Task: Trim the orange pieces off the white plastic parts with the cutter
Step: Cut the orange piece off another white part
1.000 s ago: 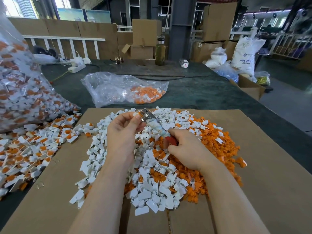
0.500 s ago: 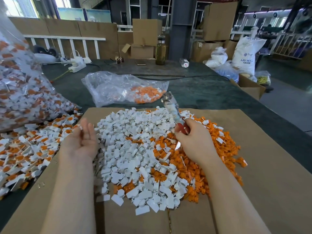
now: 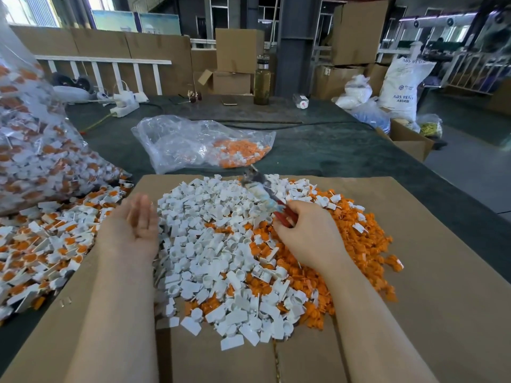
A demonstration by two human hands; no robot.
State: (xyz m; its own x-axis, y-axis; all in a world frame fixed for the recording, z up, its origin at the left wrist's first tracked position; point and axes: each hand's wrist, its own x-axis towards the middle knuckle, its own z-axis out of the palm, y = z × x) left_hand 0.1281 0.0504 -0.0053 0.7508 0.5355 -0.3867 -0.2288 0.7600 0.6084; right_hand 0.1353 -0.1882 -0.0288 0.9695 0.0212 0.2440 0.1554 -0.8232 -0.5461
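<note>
where the flattened cardboard sheet [image 3: 431, 272] covers the dark green tabletop [image 3: 318, 150], white plastic parts [image 3: 210, 239] and orange pieces [image 3: 365, 244] lie heaped on it. the right hand [image 3: 307, 236] grips the cutter [image 3: 262, 192] over the heap; the left hand [image 3: 135, 225] lies palm up, fingers straight, at the heap's left edge. beyond the sheet sit a clear bag [image 3: 199, 142], a bottle [image 3: 261, 80] and stacked cartons [image 3: 239, 60].

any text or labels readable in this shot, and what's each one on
"ABS RESIN" on the white sack at far right, printed twice: near the top and lower down.
Smaller print and a logo on the same sack: too blurred to read.
Label on the small white bottle lying on the green table: too small to read.
Nothing else legible.
</note>
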